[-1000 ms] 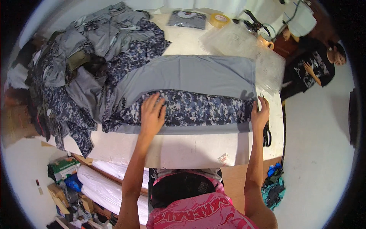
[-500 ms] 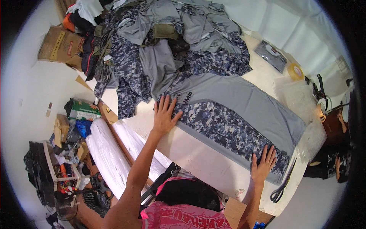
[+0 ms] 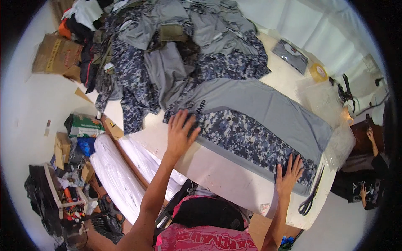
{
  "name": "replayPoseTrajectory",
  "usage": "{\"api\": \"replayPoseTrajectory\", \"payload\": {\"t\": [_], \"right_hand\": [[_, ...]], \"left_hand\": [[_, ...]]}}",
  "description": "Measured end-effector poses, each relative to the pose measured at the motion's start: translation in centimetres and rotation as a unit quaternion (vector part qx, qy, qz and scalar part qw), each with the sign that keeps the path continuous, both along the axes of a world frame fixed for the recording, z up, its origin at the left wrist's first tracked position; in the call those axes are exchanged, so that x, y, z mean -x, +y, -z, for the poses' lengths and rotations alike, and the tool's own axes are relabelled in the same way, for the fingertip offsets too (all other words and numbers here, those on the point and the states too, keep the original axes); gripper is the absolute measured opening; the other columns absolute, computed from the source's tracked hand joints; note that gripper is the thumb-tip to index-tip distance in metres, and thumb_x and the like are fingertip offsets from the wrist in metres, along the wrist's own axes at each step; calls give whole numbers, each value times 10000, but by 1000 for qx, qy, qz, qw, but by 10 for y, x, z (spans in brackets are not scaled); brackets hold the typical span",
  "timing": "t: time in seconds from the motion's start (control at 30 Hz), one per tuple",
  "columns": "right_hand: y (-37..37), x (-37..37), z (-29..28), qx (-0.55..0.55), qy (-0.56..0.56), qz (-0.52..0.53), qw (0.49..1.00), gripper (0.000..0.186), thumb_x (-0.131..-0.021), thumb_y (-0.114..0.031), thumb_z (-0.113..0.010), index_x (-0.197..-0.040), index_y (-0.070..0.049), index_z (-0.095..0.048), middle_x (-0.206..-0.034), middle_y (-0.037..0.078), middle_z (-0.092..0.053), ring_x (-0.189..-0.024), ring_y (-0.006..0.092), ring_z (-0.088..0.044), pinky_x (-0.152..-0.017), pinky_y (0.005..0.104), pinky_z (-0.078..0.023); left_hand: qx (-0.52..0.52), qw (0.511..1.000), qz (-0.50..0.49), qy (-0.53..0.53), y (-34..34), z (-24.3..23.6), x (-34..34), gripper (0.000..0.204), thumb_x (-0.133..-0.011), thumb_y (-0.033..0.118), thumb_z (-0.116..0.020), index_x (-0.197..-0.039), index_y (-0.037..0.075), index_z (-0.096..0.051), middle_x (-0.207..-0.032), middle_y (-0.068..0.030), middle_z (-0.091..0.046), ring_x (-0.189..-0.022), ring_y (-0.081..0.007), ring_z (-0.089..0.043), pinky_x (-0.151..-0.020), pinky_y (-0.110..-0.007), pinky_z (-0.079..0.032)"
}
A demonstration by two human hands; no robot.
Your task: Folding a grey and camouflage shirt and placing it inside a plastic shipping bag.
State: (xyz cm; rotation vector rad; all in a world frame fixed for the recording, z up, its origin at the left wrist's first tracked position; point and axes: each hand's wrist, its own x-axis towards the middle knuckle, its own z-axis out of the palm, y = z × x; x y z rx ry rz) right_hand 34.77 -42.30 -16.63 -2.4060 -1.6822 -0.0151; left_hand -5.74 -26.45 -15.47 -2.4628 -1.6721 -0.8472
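A grey garment (image 3: 276,106) with a blue-grey digital camouflage panel (image 3: 238,131) lies flat across the white table, slanting down to the right. My left hand (image 3: 181,133) is at its left end by the near edge, fingers spread, fingertips over the camouflage cloth. Close to the garment's right end, my right hand (image 3: 289,175) rests flat on the same panel with fingers stretched out. Neither hand grips anything. Just right of the right hand, black-handled scissors (image 3: 307,205) lie along the table's edge.
A large heap of grey and camouflage garments (image 3: 167,54) covers the far side. A packaged grey garment (image 3: 291,56), a tape roll (image 3: 318,72) and clear plastic bags (image 3: 322,102) lie at the right. White wrapped rolls (image 3: 117,175) stand left. Another person's arm (image 3: 372,142) shows far right.
My left hand has slid slightly right and nearer along the garment's edge. The right hand stays on the panel. The view has shifted a little, and the other person's arm has moved.
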Motion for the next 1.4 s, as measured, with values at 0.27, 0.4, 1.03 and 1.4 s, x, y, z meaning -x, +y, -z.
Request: {"api": "replayPoseTrajectory", "payload": {"t": [0.27, 0.4, 1.03, 1.4], "right_hand": [[-6, 7, 0, 4, 25, 36, 999, 767, -925, -559, -540, -1497, -68, -399, -1592, 213, -256, -1481, 416, -184, -1169, 616, -57], [-17, 15, -23, 21, 61, 20, 998, 800, -916, -574, -544, -1497, -48, -388, -1588, 246, -238, -1479, 440, -168, -1157, 638, -37], [123, -92, 2, -156, -56, -92, 982, 477, -819, -3, -605, -1292, -49, -571, -1327, 186, -550, -1249, 371, -493, -1113, 505, -325], [107, -149, -19, -13, 23, -91, 996, 204, -762, -17, -633, -965, -39, -645, -985, 164, -638, -921, 373, -630, -868, 459, -495]], "left_hand": [[61, 990, -124, 32, 10, 37, 23, 562, -965, 411, -567, -1416, 79, -517, -1506, -246, -392, -1400, -461, -309, -1146, -549, -239], [118, 983, -126, 69, -9, 19, 34, 573, -1001, 400, -506, -1492, 116, -422, -1569, -201, -310, -1438, -440, -253, -1169, -539, -201], [54, 990, -111, -65, 148, 17, -6, 411, -905, 298, -660, -1236, 56, -621, -1289, -225, -574, -1189, -405, -545, -993, -514, -419], [246, 909, -105, -321, 228, 34, 23, 411, -872, 243, -759, -1124, -65, -658, -958, -52, -697, -878, -173, -625, -804, -301, -465]]}}
